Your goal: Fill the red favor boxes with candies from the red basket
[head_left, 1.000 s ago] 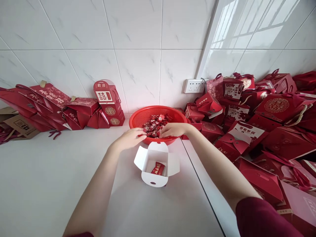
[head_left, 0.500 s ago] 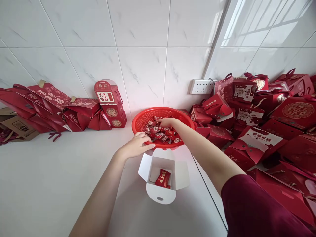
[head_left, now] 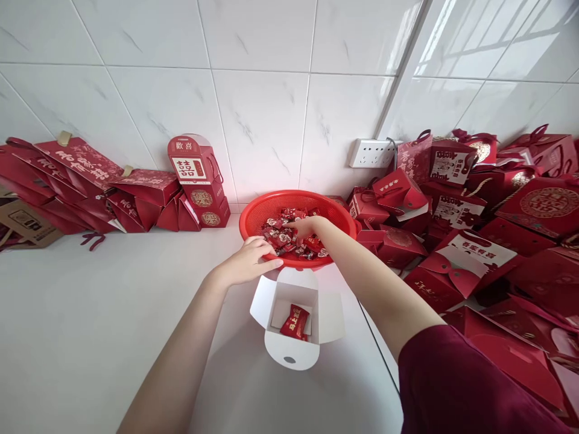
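A red plastic basket (head_left: 253, 217) full of small wrapped candies (head_left: 283, 234) stands against the wall. My left hand (head_left: 246, 259) grips its near left rim, fingers over the inside and thumb along the outside. Inside the basket my right hand (head_left: 307, 228) reaches down among the candies with fingers apart; nothing shows between them, and some fingertips are partly hidden. Just in front of the basket is a white-lined box (head_left: 289, 355) with its flaps spread. A red packet (head_left: 295, 322) with gold lettering lies within it, with another bit of red beneath.
Folded red gift boxes (head_left: 145, 187) line the wall at left, beside a standing decorated box (head_left: 199, 181). Many red gift boxes (head_left: 461, 259) are heaped at right. A power strip (head_left: 371, 153) is against the tiled wall. A seam (head_left: 375, 337) runs along the white table (head_left: 113, 313).
My right hand has shifted slightly among the candies, and its fingers have spread, one pointing down. My left hand stays at the rim. The whole view has tilted a little.
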`<state>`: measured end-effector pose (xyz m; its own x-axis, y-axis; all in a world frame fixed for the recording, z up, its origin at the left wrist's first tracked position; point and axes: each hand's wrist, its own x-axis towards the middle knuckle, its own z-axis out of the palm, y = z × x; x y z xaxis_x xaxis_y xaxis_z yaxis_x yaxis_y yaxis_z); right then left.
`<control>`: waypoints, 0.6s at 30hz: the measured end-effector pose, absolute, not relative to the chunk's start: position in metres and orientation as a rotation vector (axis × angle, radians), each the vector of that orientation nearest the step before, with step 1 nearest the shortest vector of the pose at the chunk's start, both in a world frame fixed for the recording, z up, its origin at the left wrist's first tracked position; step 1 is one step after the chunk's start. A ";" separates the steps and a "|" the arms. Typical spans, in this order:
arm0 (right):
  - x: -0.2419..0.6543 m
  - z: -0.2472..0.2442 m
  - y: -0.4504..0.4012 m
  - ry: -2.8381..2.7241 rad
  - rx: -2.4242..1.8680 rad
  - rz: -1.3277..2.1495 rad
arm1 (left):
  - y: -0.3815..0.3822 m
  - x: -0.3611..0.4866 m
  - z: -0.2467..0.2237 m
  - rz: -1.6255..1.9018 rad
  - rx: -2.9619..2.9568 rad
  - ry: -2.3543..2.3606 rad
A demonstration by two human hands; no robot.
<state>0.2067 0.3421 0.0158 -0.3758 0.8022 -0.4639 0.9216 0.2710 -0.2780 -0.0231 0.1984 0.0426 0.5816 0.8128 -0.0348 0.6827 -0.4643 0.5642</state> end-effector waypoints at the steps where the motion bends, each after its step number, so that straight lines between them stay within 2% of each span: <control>1: 0.208 0.016 0.343 2.331 1.601 -0.763 | 0.198 -0.023 0.043 0.324 2.277 1.190; 11: 0.204 0.022 0.335 2.399 1.714 -0.767 | 0.196 -0.022 0.043 0.326 2.247 1.205; 18: 0.201 0.019 0.328 2.432 1.704 -0.581 | 0.196 -0.022 0.044 0.294 2.247 1.222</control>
<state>0.2012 0.3282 0.0193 -0.3611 0.8800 -0.3085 0.9245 0.2944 -0.2423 -0.0216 0.1956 0.0443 0.5609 0.8248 -0.0716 0.7022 -0.4281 0.5689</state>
